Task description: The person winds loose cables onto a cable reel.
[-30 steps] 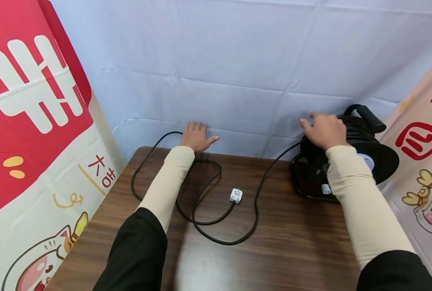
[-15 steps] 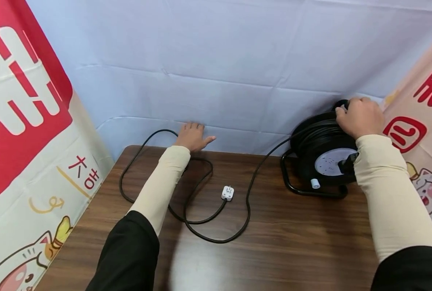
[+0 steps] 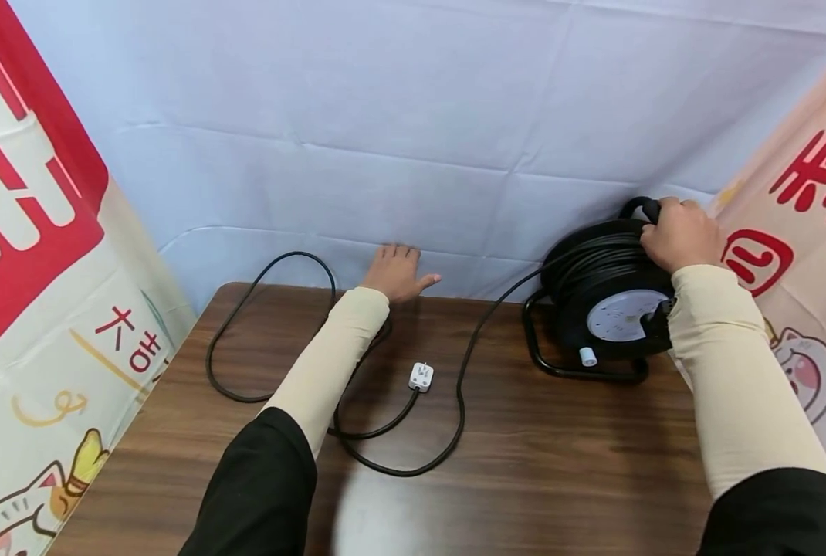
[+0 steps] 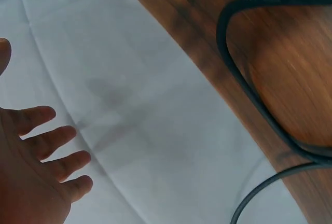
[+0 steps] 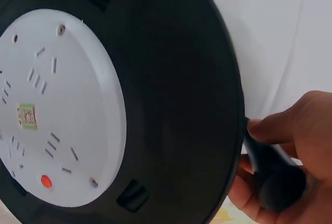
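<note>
A black cable reel with a white socket face stands on its tubular frame at the table's back right. My right hand is at the top of it; the right wrist view shows fingers and thumb curled round the reel's black handle. Black cable runs from the drum across the table in loose loops and ends in a white plug. At the back edge, my left hand has its fingers spread and holds nothing. My left forearm hides part of the loops.
The brown wooden table meets a pale cloth backdrop along its back edge. Printed red and white cloth hangs at the left, and a pink printed cloth hangs close beside the reel at the right.
My right hand has moved right, onto the reel's handle, and the socket face shows more fully. My left hand has shifted right along the back edge. The head view has turned slightly right.
</note>
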`<state>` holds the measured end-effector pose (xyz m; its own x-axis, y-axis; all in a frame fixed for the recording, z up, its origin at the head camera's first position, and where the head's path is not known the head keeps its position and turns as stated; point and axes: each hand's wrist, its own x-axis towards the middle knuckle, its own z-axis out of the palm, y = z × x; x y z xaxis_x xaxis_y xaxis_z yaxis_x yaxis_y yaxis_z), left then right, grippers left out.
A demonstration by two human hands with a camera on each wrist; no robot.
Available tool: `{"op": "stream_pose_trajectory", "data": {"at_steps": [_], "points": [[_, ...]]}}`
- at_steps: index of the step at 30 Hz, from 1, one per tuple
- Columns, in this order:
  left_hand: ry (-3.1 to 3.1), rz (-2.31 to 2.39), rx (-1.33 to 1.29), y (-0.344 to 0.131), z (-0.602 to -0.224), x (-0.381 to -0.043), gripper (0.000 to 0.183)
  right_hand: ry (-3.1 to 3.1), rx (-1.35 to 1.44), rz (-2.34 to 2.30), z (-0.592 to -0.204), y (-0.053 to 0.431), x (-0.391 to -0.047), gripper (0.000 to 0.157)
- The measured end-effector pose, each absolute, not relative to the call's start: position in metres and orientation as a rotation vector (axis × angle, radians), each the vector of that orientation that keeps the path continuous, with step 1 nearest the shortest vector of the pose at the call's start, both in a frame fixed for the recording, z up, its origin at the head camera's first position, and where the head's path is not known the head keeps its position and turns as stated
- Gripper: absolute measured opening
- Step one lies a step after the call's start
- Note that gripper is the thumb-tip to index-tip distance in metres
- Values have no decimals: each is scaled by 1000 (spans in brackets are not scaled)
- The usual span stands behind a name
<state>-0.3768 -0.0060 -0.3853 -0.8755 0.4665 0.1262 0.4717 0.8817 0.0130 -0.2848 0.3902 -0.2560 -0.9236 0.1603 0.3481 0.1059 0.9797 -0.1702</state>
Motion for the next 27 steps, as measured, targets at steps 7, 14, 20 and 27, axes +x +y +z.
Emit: {"op": "stream_pose_trajectory", "data": {"at_steps": [7,14,20,27], "points": [[-2919,-38,-745,6,-392,-373,78,-2741,-148,228,-257,396,-278,46],[-2938,-37,-777,23,-390,-367,78,-2702,-114,218,-253,398,-272,37],[-2927,-32,-821,34,-391,-365,77,-2759,-138,230,-255,402,-266,44],[-2926,-21,-828,47,-394,-364,79,-2733,-119,238,-255,398,-267,34]]}}
